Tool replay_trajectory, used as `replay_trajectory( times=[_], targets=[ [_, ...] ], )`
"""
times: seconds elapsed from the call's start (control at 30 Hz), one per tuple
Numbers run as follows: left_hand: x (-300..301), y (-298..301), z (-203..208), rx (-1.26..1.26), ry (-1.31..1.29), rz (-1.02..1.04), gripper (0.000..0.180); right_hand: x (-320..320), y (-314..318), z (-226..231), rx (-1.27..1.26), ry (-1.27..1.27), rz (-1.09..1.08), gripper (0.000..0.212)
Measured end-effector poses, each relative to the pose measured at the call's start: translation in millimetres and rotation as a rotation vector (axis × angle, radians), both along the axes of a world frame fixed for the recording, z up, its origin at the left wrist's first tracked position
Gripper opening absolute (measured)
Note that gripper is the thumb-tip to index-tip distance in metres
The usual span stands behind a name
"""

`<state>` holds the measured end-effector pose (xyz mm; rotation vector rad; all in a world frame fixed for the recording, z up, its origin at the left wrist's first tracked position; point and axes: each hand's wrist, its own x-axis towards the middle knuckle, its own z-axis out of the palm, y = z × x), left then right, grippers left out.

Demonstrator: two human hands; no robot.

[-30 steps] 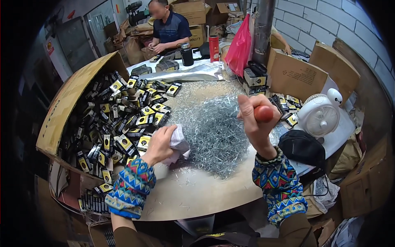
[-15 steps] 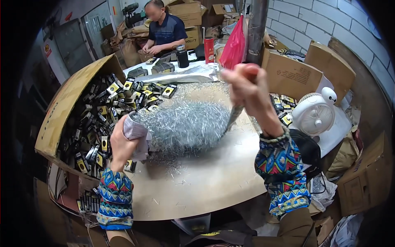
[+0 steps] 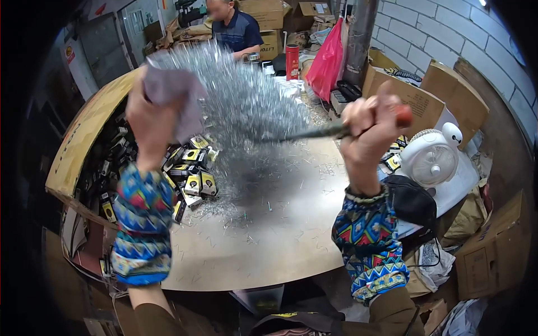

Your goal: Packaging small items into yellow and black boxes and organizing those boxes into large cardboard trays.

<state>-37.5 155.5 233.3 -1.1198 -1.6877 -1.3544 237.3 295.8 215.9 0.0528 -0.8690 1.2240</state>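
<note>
Wire tangle (image 3: 241,106) aloft, two hands: left hand (image 3: 151,115), right hand (image 3: 367,126)

Left hand (image 3: 150,115) motion-blurred, fingers lost behind grey cloth (image 3: 174,95). Wire mass (image 3: 241,101) upper centre smeared; single strands can't be told. Tool (image 3: 314,133) shaft blurred, tip buried in wire; right hand (image 3: 367,131) covers most of red handle (image 3: 403,115). Person (image 3: 235,25) at top cut by frame edge. Small boxes (image 3: 193,182) at left partly hidden by left sleeve (image 3: 143,224). Table (image 3: 280,235) near edge bent by lens.
</note>
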Motion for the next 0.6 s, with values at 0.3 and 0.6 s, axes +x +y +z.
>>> replay_trajectory(
  times=[0.3,0.6],
  targets=[
    [21.3,21.7,113.1,0.032,0.292,0.103,0.052,-5.8,18.9,35.2,0.17,-0.021,0.054,0.031],
    [23.7,4.2,176.6,0.041,0.568,0.288,0.051,-43.1,-2.5,53.9,0.216,0.089,-0.048,0.037]
  ],
)
